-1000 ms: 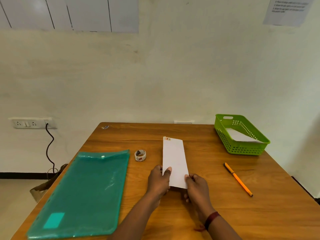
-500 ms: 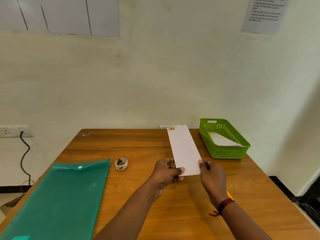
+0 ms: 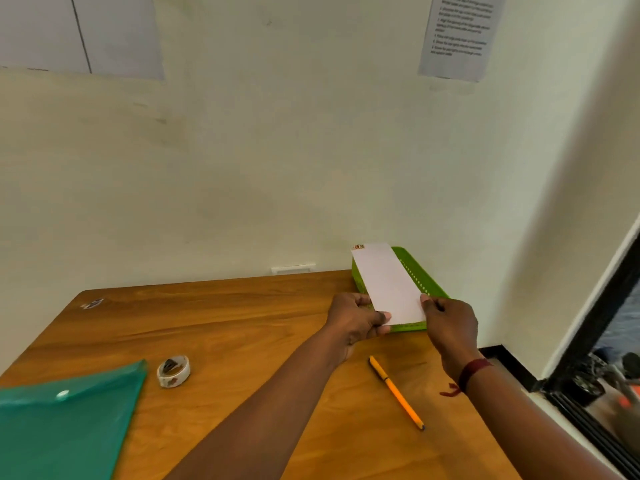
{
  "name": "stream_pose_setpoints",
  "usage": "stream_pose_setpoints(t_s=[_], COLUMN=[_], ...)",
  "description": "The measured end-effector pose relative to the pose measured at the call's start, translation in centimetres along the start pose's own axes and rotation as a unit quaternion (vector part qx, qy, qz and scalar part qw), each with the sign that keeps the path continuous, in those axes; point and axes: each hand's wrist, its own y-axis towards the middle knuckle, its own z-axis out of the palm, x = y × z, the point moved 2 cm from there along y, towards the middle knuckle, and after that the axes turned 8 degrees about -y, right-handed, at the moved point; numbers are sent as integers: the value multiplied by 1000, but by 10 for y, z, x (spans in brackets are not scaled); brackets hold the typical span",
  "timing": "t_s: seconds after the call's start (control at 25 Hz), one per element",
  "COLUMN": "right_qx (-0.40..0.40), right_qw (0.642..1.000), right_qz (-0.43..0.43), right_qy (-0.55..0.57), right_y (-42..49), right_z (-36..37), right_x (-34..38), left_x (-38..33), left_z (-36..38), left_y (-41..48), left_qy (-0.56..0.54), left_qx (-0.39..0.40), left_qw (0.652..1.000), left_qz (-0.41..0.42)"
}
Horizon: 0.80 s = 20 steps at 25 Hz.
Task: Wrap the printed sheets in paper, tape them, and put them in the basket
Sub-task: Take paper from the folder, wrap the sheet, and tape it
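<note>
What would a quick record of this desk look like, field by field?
packet: white, folded, sticker at its far end, held over the basket
basket: green, at the table's far right corner
left hand: grips the packet's near left corner
right hand: pinches its near right edge
table: wooden; bears tape roll, orange pen, green folder
step left: lower packet into basket

I sit in what looks like a plain office or study room. A wooden table (image 3: 242, 323) stands against a bare cream wall (image 3: 277, 150) with a printed notice (image 3: 457, 32) stuck on it. Desk stationery lies around: a green plastic folder (image 3: 62, 427), a roll of tape (image 3: 173, 371), an orange pen (image 3: 396, 393), a green basket (image 3: 420, 275).
</note>
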Motion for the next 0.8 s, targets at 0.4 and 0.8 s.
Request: stream_pose_setpoints(t_s=[0.4, 0.8], right_qx=[1, 14], right_qw=[995, 975], right_qz=[7, -31], right_qy=[-97, -220], right_y=[77, 110], right_z=[-2, 23], right_x=[-15, -26], left_x=[1, 9], left_z=[39, 32], left_y=[69, 106], left_qy=[11, 54], left_qx=[-28, -50], left_qw=[1000, 997], left_qz=[-6, 3])
